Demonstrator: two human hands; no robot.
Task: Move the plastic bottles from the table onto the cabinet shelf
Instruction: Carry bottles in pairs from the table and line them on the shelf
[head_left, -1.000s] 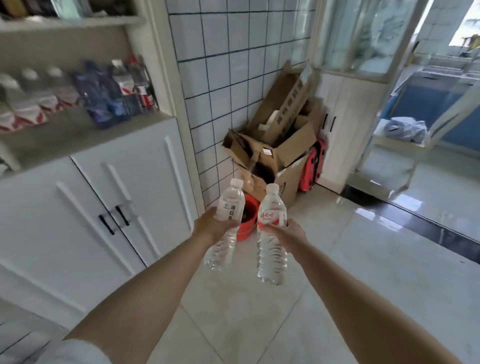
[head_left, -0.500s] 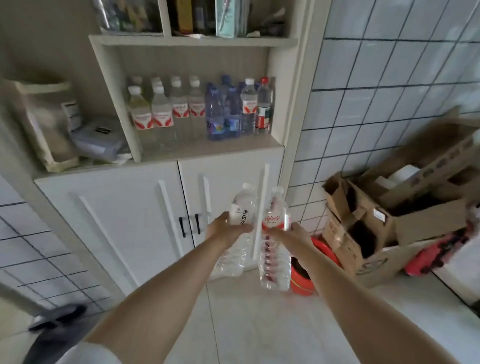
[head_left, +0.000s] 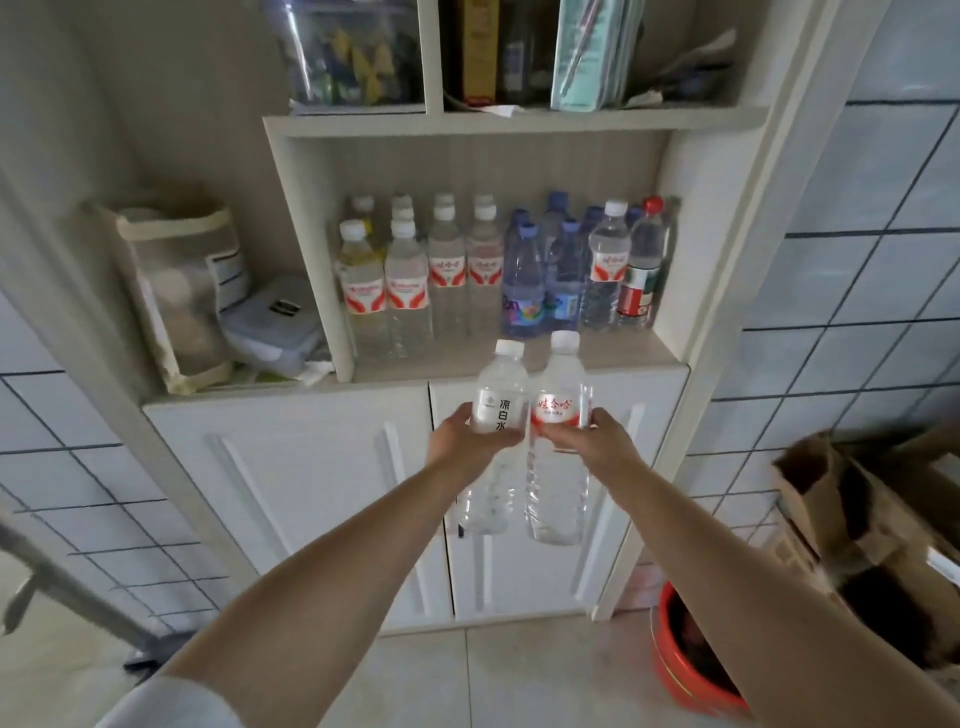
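My left hand (head_left: 465, 441) grips a clear plastic bottle with a white label (head_left: 498, 400), held upright. My right hand (head_left: 592, 441) grips a clear bottle with a red and white label (head_left: 558, 405), also upright, touching the first. Both bottles hang just in front of and below the cabinet shelf (head_left: 613, 353). On that shelf stand several bottles: red-labelled clear ones (head_left: 405, 286) at the left, blue ones (head_left: 524, 291) in the middle, a red-capped one (head_left: 639, 270) at the right. The front strip of the shelf is bare.
White cabinet doors (head_left: 322, 499) lie below the shelf. A bag (head_left: 176, 280) and a grey box (head_left: 270, 327) sit on the left counter. A red bucket (head_left: 685, 670) and cardboard boxes (head_left: 872, 525) stand on the floor at right. Tiled walls flank the cabinet.
The view has swung left and come closer to the cabinet, which now fills the frame. Both hands have risen with their bottles toward the shelf.
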